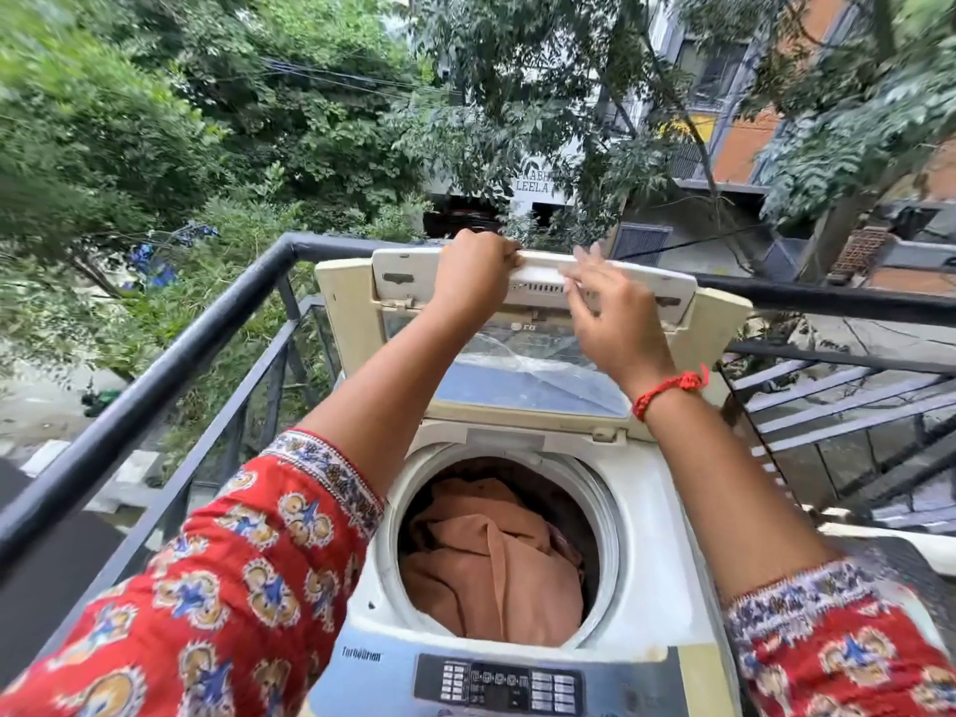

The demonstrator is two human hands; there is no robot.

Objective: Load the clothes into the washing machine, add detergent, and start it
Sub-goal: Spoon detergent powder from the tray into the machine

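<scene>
Cream lid [533, 302] upright, hinge-side down

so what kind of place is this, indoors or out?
Outdoors, most likely an upstairs balcony at a home. A black railing runs along the edge, trees and a building lie beyond it, and a top-loading washing machine stands against the railing.

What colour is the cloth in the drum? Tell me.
Peach-orange cloth, plain, seen in the head view.
</scene>
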